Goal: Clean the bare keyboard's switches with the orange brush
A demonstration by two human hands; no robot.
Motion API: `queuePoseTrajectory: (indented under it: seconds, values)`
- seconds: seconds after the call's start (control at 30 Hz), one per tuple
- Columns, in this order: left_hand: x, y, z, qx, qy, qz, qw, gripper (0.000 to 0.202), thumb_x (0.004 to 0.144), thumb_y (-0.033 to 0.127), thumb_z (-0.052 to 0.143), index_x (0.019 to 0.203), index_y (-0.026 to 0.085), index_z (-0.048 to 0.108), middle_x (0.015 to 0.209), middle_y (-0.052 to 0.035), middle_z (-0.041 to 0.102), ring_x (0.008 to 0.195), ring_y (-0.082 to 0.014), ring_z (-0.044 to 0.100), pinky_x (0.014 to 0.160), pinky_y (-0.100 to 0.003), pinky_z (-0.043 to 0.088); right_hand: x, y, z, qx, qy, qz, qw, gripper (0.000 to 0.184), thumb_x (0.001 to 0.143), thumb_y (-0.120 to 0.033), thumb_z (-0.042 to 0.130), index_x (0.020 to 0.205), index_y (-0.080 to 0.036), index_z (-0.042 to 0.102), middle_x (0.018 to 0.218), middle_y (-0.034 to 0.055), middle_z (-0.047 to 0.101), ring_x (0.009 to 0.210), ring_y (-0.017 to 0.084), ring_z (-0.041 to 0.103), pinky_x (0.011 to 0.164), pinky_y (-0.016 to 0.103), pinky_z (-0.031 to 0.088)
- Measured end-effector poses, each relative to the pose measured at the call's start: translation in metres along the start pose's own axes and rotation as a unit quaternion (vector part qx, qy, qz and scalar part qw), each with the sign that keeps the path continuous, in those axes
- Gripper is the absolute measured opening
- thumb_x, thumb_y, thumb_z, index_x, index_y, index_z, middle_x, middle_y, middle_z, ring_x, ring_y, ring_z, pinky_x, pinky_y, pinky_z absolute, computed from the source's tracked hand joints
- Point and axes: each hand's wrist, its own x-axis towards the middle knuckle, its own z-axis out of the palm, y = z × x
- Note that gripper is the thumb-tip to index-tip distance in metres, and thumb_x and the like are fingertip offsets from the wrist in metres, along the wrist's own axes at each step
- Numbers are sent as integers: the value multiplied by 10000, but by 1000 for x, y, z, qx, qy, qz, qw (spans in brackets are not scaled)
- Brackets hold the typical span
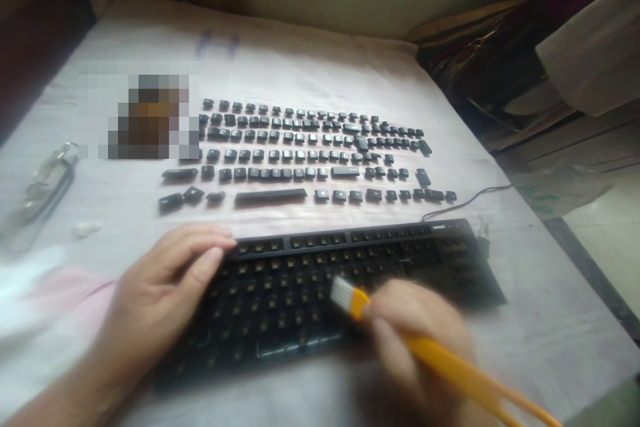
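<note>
A black computer keyboard [300,280] with its keycaps off lies tilted across the near part of the cloth, its bare key sockets showing. At its upper left corner, my left hand [165,280] grips the edge with thumb and fingers close together. My right hand [420,323] is closed round a brush [357,303] with an orange handle and pale bristles. The bristles are over the middle of the keyboard; whether they touch it is hard to tell. Motion blurs the right hand. Behind the keyboard, loose black keycaps [285,155] lie in rows, a long space bar [270,196] among them.
A pale cloth [300,67] covers the surface. Left of the keycaps is a blurred-out patch [150,113], with a clear plastic item [47,180] beside it. The keyboard's cable [465,203] runs off the right edge. Fabric [595,40] hangs at the upper right.
</note>
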Motion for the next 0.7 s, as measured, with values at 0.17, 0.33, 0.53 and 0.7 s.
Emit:
queuePoseTrajectory:
  seconds: [0.17,0.33,0.53,0.7]
  values:
    - [0,1,-1,0,0,5,1000,153,888,442,625,901,394,770,1025,60,770,1025,-173,715,1008,-270,545,3,4,-5,-9,22,26,999,157,870,-95,521,835,-243,559,604,-47,650,457,131,591,502,262,482]
    - [-2,-2,-1,4,-1,3,1000,160,884,453,630,910,377,769,1036,51,770,1027,-183,712,997,-277,552,7,2,2,-25,5,8,1000,165,859,-91,526,786,-232,569,581,-39,645,459,126,582,497,252,476]
    - [-2,-4,-1,1,-8,1,1000,176,891,466,630,927,362,768,1058,40,763,1039,-191,705,1023,-297,537,0,0,13,-30,-11,-3,999,178,876,-123,513,741,-228,562,548,-44,574,455,114,516,502,251,422]
    - [-2,-6,-1,1,-17,12,1000,159,910,426,626,966,369,764,1088,62,755,1069,-158,692,1045,-249,501,-2,-3,12,-20,-1,-21,1000,185,880,-107,504,753,-234,549,552,-49,583,457,115,500,505,258,410]
